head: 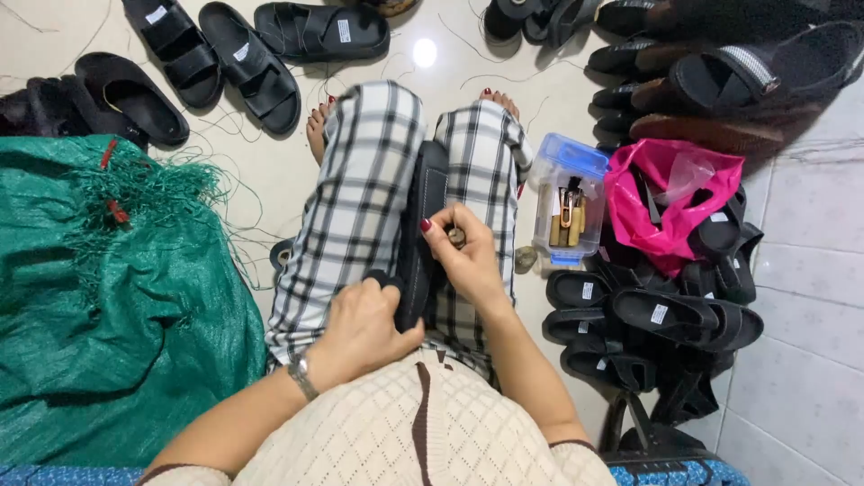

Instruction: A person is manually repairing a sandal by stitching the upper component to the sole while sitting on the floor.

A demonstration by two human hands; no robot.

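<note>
Gripping a black sandal (pixel 421 236) at centre frame, the left hand (pixel 362 329) closes around its near end; the right hand (pixel 468 261) pinches a small metal piece (pixel 456 237) against it.

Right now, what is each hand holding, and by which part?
The left hand grips the near end of a black sandal standing on edge between the knees. The right hand pinches something small against its upper edge; what it is cannot be told.

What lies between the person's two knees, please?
In the head view, a black sandal stands on edge between the knees. The left hand steadies its near end, and the right hand presses against its side.
</note>
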